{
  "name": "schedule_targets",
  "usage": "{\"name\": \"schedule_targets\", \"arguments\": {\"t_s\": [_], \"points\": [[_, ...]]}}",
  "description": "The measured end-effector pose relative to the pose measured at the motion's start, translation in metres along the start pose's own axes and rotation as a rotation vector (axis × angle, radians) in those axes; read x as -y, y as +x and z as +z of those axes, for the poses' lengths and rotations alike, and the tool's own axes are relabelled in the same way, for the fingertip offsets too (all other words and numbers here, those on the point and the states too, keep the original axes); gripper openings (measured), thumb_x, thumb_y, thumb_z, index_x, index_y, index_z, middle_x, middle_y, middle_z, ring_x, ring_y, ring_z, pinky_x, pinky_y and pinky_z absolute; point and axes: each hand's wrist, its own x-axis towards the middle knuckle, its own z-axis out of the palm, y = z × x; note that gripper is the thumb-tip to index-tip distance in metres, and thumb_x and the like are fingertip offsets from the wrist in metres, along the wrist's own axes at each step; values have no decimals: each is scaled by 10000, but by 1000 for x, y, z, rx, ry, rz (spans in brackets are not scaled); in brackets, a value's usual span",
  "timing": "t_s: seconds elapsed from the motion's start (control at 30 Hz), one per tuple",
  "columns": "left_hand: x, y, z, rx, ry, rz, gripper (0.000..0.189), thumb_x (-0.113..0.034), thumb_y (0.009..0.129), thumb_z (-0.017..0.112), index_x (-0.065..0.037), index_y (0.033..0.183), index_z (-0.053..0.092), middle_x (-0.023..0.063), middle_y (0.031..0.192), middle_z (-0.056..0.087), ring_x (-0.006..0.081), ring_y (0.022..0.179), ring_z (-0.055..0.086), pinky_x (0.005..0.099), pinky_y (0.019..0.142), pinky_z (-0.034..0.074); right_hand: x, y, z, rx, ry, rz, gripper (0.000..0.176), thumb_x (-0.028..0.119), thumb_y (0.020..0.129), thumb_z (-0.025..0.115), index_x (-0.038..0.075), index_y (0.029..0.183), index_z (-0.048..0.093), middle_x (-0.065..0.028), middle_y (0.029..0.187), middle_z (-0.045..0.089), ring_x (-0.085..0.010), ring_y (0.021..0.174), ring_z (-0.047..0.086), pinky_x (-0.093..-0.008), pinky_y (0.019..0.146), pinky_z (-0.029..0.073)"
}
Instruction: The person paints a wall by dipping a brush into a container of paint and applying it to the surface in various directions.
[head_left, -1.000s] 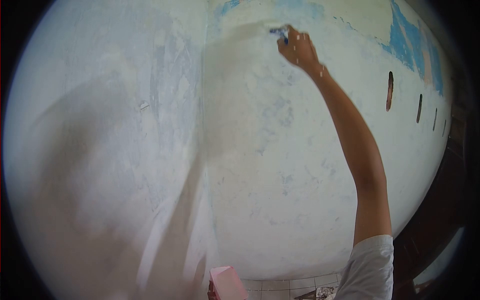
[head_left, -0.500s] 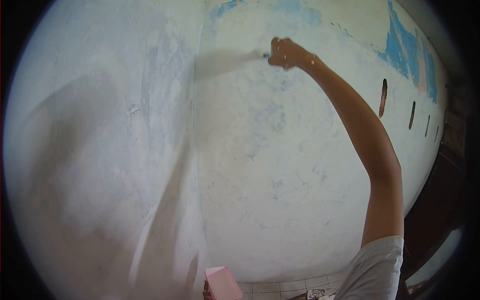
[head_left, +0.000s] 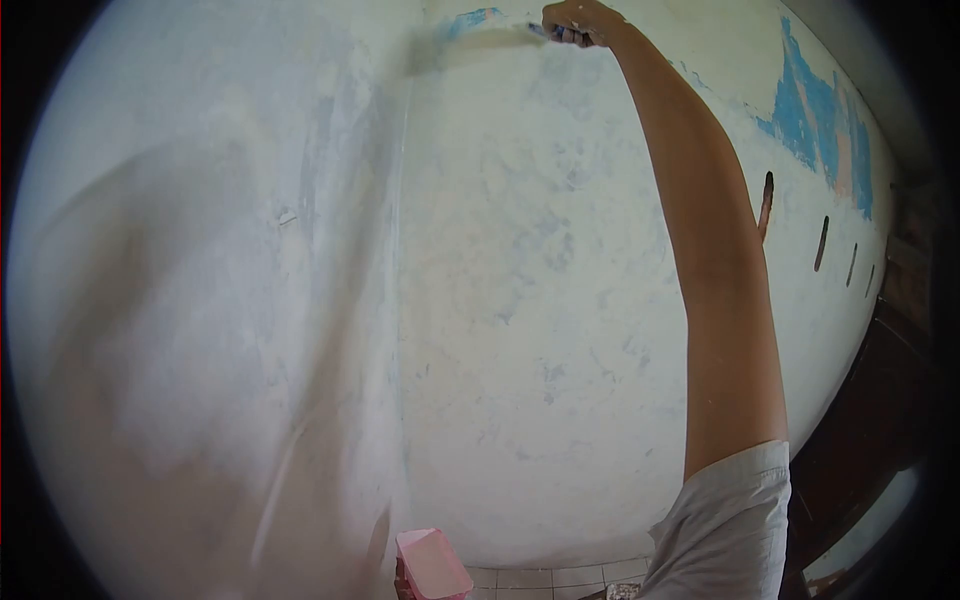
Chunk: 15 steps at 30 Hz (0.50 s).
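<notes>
High against the right-hand wall [head_left: 500, 260], my right hand [head_left: 582, 20] is closed in a fist with white specks on it. A small bluish tool end [head_left: 538, 31] pokes out of its left side, pointing at the corner; its kind cannot be told, as most of it is inside the fist. Just left of the fist is a patch of blue old paint [head_left: 472, 20]. At the bottom edge my left hand [head_left: 402, 578], mostly hidden, grips a pink rectangular tub [head_left: 465, 582]. The tub tilts a little and holds a pale, smooth material.
Two patchy whitish walls meet at a vertical corner [head_left: 403, 300]. Larger blue peeling paint [head_left: 805, 105] and several dark slots [head_left: 822, 243] mark the right side. Grey floor tiles [head_left: 530, 580] show below. Dark furniture [head_left: 850, 440] stands at right.
My right hand has risen along the wall toward the top edge, the arm straightening. The pink tub in my left hand has shifted slightly left and up in view.
</notes>
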Motion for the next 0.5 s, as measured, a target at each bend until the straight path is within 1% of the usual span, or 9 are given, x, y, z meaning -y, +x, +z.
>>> {"name": "schedule_targets", "arguments": {"t_s": [0.03, 0.07, 0.17, 0.23, 0.3, 0.37, 0.4, 0.47, 0.5], "points": [[-1, 1, 1, 3, 1, 7, 656, -583, 872, 523, -208, 1397, 404, 58, 1318, 520, 290, 1197, 509, 534, 957, 434, 11, 14, -1, -88, -76, 52, 162, 174, 797, 604, 28, 733, 579, -133, 630, 607, -125, 422, 401, -236, 384, 312], [-1, 0, 2, 5, 2, 14, 656, -583, 873, 522, -207, 1397, 404, 59, 1318, 520, 290, 1197, 509, 534, 958, 434, 9, 41, 6, -85, -71, 47, 162, 174, 797, 604, 28, 733, 579, -133, 630, 607, -125, 422, 401, -236, 384, 312], [-9, 5, 5, 16, 16, 29, 657, -583, 874, 520, -205, 1398, 402, 61, 1319, 519, 291, 1198, 509, 535, 959, 433, 7, 64, 31, -284, -217, -13, 226, 185, 755, 607, 73, 570, 545, -81, 498, 521, -134, 380, 378, -269, 356, 290], [-20, 6, 8, 18, 32, 30, 658, -583, 874, 519, -204, 1399, 402, 62, 1320, 519, 291, 1199, 508, 535, 960, 432, 10, 17, 51, -320, -364, -417, 65, 0, 633, 559, 29, 598, 605, -22, 465, 478, -158, 406, 508, -274, 391, 418], [-24, 5, 9, 15, 35, 34, 658, -583, 875, 518, -202, 1399, 401, 63, 1321, 518, 292, 1199, 508, 535, 961, 432, 11, 8, 74, -245, -625, -415, 56, 19, 671, 597, -26, 667, 628, -80, 543, 571, -231, 457, 587, -321, 445, 497], [-21, 3, 7, 12, 26, 43, 659, -583, 876, 516, -201, 1400, 400, 64, 1321, 518, 293, 1200, 508, 536, 962, 431, 27, -30, 78, 141, -403, -151, 91, 54, 719, 632, -15, 663, 610, -75, 618, 599, -159, 447, 549, -271, 412, 463], [-18, -1, 7, 5, 22, 49, 659, -583, 876, 516, -200, 1400, 400, 64, 1322, 518, 293, 1200, 508, 536, 962, 431, 30, -38, 83, 150, -400, -152, 91, 54, 719, 632, -15, 663, 610, -75, 618, 599, -159, 447, 549, -271, 412, 463], [-14, -3, 6, 2, 15, 57, 660, -583, 877, 514, -199, 1401, 399, 65, 1322, 517, 293, 1201, 508, 536, 963, 431, 34, -46, 90, 668, -254, 103, 130, 68, 742, 654, 19, 642, 587, -42, 633, 589, -82, 426, 485, -206, 380, 416], [-11, -6, 7, -2, 10, 59, 660, -583, 877, 514, -198, 1401, 398, 66, 1323, 517, 294, 1201, 507, 537, 964, 430, 33, -49, 94, 675, -254, 102, 130, 68, 742, 654, 19, 642, 587, -42, 633, 589, -82, 426, 485, -206, 380, 416]]}}
